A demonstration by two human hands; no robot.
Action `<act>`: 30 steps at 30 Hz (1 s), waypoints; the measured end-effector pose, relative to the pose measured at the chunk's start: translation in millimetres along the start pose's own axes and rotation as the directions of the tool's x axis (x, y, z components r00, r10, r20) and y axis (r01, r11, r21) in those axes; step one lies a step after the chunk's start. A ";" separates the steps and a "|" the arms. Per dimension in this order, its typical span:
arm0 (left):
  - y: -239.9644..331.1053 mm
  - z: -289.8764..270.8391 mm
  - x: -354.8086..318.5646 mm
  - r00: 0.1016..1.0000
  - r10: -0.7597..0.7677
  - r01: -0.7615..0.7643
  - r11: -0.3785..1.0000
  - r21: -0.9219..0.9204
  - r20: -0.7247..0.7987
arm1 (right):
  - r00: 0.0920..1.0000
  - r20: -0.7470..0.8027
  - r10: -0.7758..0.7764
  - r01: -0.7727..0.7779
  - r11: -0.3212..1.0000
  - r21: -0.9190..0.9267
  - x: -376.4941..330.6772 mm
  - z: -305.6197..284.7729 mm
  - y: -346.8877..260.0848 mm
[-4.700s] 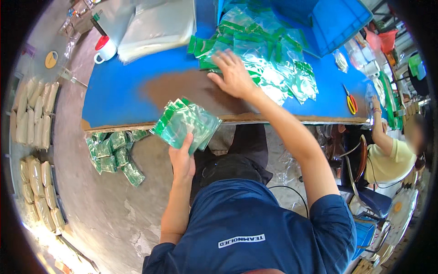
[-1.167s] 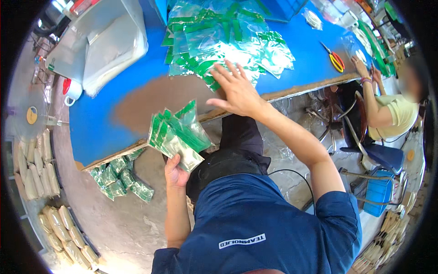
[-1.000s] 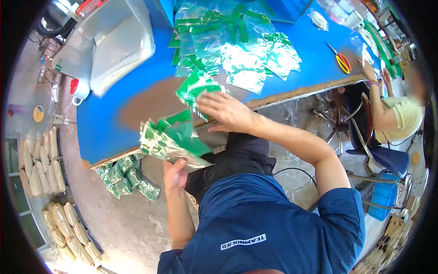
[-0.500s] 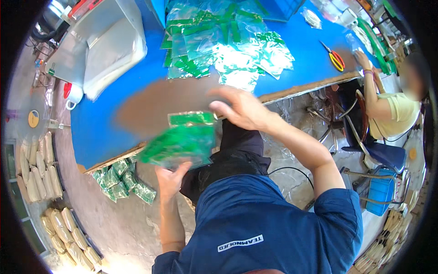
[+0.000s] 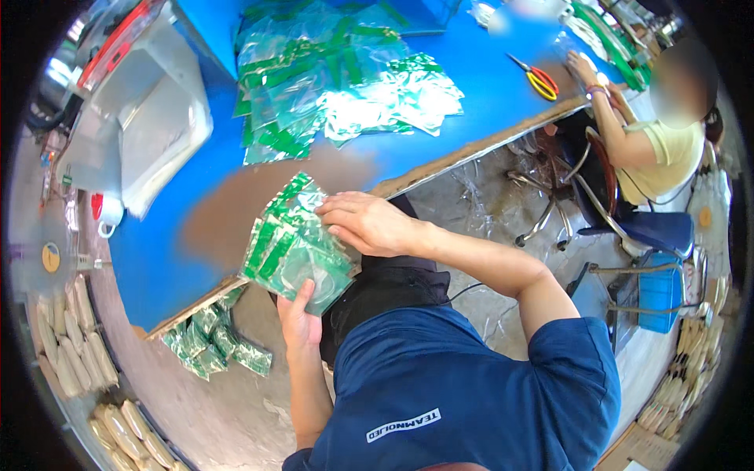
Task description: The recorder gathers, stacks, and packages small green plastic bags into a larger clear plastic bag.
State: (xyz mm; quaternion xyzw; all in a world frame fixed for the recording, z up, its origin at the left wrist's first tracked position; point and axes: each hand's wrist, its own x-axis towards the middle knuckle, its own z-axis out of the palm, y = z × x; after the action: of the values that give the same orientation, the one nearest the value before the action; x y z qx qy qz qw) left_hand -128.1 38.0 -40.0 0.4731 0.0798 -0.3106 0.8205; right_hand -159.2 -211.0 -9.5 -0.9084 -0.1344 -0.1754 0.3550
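Observation:
A fanned bundle of clear plastic packets with green printed bands (image 5: 292, 250) is held over my lap, beside the table's near edge. My left hand (image 5: 301, 318) grips its lower end, thumb on top and fingers hidden underneath. At the bundle's right edge, my right hand (image 5: 373, 223) has its fingers together, pinching the packets; the exact grip of its fingertips is partly hidden. Beyond both hands, a wide heap of similar green-and-clear packets (image 5: 314, 63) lies on the blue table (image 5: 157, 271), part of it shining with glare.
Left on the table are a bin of clear plastic sheets (image 5: 161, 118) and a white mug (image 5: 110, 213). Scissors (image 5: 542, 81) lie to the right, near a seated co-worker (image 5: 656, 161). Green packets (image 5: 212, 341) hang or lie below the table edge. A blue crate (image 5: 660, 292) stands right.
My right hand has come down onto the bundle's edge from just above it. The bundle has turned more upright and its packets show fanned. The whole view has shifted slightly.

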 end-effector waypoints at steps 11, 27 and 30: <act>34.6 -34.0 -28.7 0.981 0.190 -0.166 0.913 0.373 -0.029 | 0.951 -0.306 0.046 -0.059 0.998 -0.034 -2.5 43.8 1.5; 47.9 -16.3 22.6 0.925 0.365 -0.364 0.770 0.525 0.106 | 0.918 -0.368 0.144 -0.129 0.989 0.065 1.3 51.6 2.9; 38.4 22.5 7.8 0.932 0.361 -0.315 0.744 0.589 0.042 | 0.923 -0.344 0.173 -0.145 0.984 0.106 -0.2 51.3 3.6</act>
State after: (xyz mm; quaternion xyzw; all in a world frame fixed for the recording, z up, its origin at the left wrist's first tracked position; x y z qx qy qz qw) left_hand -103.1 29.8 -3.2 0.7208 -0.0763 -0.1483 0.6728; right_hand -146.6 -178.1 -46.9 -0.8556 -0.0013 -0.3004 0.4216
